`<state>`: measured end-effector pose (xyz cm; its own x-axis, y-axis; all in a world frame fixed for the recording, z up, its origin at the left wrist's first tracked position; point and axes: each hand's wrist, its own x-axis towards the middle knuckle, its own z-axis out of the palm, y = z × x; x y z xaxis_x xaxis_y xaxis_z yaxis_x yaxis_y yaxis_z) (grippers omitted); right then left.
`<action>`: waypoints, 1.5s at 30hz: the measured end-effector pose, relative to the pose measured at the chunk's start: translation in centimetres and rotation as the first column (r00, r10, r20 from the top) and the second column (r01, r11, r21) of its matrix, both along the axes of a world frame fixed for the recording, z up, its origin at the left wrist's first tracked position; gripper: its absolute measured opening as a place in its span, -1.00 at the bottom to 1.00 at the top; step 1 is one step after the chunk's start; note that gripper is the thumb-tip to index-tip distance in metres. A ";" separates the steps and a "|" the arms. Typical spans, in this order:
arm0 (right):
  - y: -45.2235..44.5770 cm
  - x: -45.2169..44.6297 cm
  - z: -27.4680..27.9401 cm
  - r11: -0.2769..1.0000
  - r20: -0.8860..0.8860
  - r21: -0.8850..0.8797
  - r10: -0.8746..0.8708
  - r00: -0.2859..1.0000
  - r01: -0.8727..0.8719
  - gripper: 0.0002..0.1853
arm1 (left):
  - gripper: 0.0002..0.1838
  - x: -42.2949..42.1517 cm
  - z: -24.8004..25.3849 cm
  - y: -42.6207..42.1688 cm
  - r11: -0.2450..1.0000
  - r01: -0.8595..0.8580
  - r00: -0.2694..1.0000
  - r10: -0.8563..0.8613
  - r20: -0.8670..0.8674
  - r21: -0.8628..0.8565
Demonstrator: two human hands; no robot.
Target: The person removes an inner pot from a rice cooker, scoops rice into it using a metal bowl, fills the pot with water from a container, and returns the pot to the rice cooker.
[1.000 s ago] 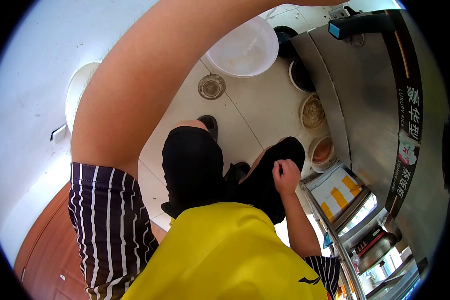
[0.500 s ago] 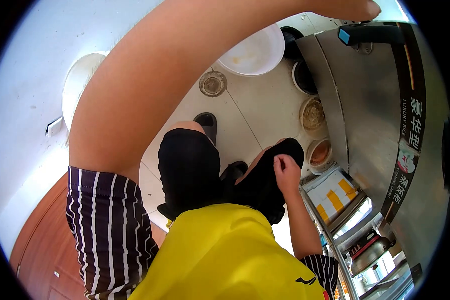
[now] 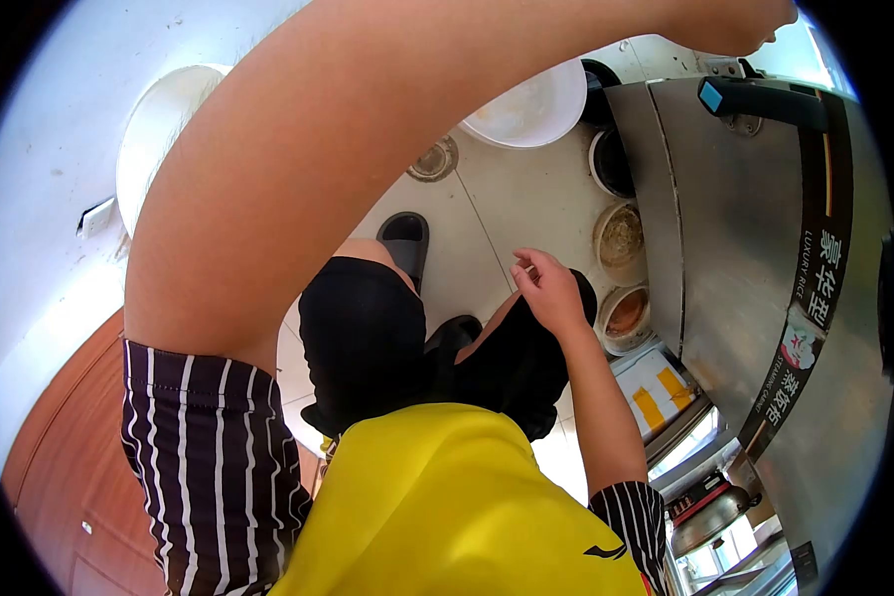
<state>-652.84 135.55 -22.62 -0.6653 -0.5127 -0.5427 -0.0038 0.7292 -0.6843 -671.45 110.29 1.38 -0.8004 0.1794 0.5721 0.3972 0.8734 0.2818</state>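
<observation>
On my screen, the wearer's left hand is at the top right, at the end of an arm that stretches across the whole view. Part of the hand falls outside the picture; the fingers that show look bent, but I cannot tell whether they are pressed together or pinching anything. Nearest to it is the black handle on the steel cabinet, which stands along the right side. I see a gap between hand and handle, so I judge they are not touching.

The right hand is above the right knee, over the black shorts. Its fingers are loosely bent and slightly apart, and I see nothing between them. Whether the wrist rests on the leg, I cannot tell.

As for how far along things are, I would call it an early point: neither hand shows a thing in its grip, and the handle looks free. I cannot tell from here whether the cabinet is latched.

On the floor, a white tub stands partly behind the left forearm. Between the sandals and the cabinet stand a dark tub, a tub of pale stuff and a tub of reddish-brown stuff. A box with orange tape is just below them in my view.
</observation>
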 end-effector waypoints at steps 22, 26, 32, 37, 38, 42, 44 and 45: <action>3.8 2.8 -2.7 0.997 -0.120 0.083 0.010 0.993 0.000 -0.76 | -0.79 -0.7 0.5 1.4 0.997 -0.061 0.998 0.061 -0.009 -0.051; 4.1 3.0 -2.4 0.997 -0.138 0.082 0.007 0.990 0.004 -0.77 | -0.80 -0.9 0.7 1.8 0.996 -0.066 0.998 0.066 -0.009 -0.061; 4.3 3.1 -2.0 0.996 -0.146 0.090 -0.005 0.989 0.018 -0.77 | -0.80 -1.3 1.0 1.8 0.998 -0.036 0.999 0.034 -0.030 -0.059; 4.4 3.2 -1.8 0.996 -0.153 0.086 -0.007 0.988 0.020 -0.77 | -0.79 -0.3 1.9 2.0 0.999 -0.008 1.000 0.008 -0.001 -0.044; 4.4 3.2 -1.8 0.996 -0.149 0.087 -0.012 0.989 0.025 -0.77 | -0.78 -0.2 2.0 1.7 0.999 -0.005 1.000 0.006 0.002 -0.043; 4.3 3.3 -1.4 0.996 -0.137 0.084 -0.028 0.990 0.040 -0.77 | -0.77 0.4 2.3 1.5 0.999 0.008 1.000 -0.007 0.016 -0.042; 4.3 3.3 -1.4 0.996 -0.143 0.084 -0.025 0.989 0.037 -0.77 | -0.77 0.5 2.4 1.5 0.999 0.010 1.000 -0.009 0.023 -0.042; 4.3 3.3 -1.4 0.996 -0.146 0.085 -0.023 0.989 0.036 -0.77 | -0.77 0.5 2.5 1.4 0.999 0.013 1.000 -0.012 0.028 -0.040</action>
